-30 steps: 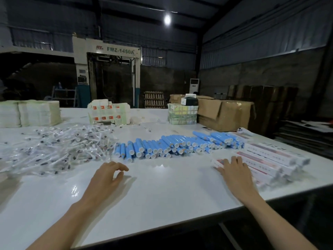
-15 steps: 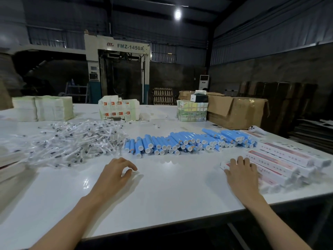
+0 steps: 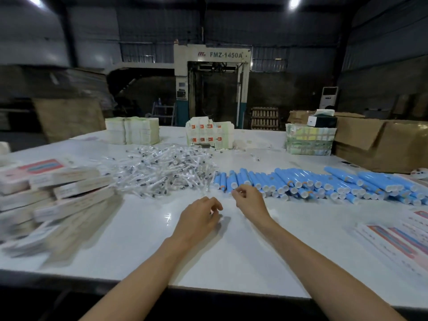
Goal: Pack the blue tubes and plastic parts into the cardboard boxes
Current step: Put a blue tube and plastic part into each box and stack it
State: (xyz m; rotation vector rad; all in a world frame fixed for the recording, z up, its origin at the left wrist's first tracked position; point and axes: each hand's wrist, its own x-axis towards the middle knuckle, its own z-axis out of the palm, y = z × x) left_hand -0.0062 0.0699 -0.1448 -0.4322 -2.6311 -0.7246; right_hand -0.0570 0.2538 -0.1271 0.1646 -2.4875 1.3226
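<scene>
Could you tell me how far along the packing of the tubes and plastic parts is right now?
Nothing looks packed yet. The blue tubes lie in a long row and the plastic parts in a loose heap. The left hand and right hand hover near the row's left end, seemingly empty. The flat cardboard boxes at left remain stacked, so essentially everything is left.

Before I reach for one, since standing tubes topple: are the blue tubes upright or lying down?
Lying down. The blue tubes lie on their sides in a loose overlapping row on the white table, white caps facing the near edge.
</scene>
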